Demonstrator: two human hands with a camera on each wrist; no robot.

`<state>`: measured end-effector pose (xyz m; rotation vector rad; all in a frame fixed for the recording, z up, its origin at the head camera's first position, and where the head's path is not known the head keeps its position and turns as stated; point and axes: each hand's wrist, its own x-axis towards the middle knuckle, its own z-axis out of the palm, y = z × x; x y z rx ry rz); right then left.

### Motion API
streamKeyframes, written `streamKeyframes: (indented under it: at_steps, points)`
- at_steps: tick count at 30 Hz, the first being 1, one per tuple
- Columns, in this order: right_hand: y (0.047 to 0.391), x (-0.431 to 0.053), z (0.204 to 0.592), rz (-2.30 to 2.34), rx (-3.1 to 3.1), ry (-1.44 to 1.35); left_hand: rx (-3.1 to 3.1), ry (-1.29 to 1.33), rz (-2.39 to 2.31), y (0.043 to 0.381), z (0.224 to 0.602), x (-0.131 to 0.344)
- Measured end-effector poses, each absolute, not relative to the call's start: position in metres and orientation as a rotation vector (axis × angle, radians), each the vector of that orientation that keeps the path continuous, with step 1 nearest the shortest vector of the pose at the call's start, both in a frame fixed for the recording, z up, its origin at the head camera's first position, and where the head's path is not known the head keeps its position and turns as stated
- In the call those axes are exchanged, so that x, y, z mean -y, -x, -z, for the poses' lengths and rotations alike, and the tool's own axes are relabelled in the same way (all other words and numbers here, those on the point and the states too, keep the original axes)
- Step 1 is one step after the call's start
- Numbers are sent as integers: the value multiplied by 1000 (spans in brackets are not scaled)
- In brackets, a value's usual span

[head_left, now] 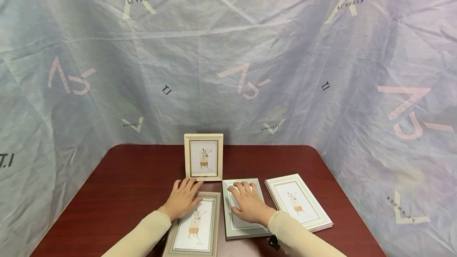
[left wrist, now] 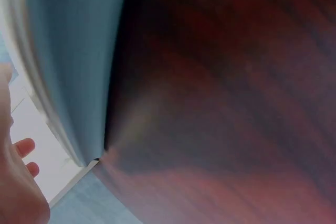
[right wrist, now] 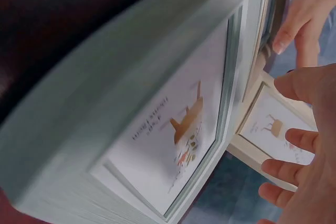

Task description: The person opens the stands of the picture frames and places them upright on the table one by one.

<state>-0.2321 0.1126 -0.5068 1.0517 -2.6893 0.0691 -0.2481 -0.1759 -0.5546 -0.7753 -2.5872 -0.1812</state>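
Both hands were held over picture frames on a dark red table (head_left: 132, 177). The left hand (head_left: 181, 200), its fingers loosely extended and slightly apart, was placed over the top left corner of the beige frame (head_left: 195, 225), which was laid flat; its thumb was extended over the upper border, and its fingertips were pointed at the base of the upright cream frame (head_left: 204, 158). The right hand (head_left: 250, 205), its fingers spread and clamped on nothing, was held over the grey-green frame (head_left: 238, 223), most of which was left visible below the palm and to the left; whether contact was made could not be told. White frames (head_left: 298, 202) were stacked just beside it, to the right.
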Motion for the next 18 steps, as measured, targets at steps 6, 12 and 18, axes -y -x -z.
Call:
streamKeyframes:
  at_steps: [6, 12, 18]
  points:
    - [227, -116, 507, -91, 2671, -1035, 2670, 765, 113, 251, 561, 178]
    - [223, -121, 511, -123, 2670, -1036, 2618, 762, 162, 250, 575, 181]
    - [219, -124, 517, -147, 2706, -1021, 2550, 771, 192, 249, 579, 178]
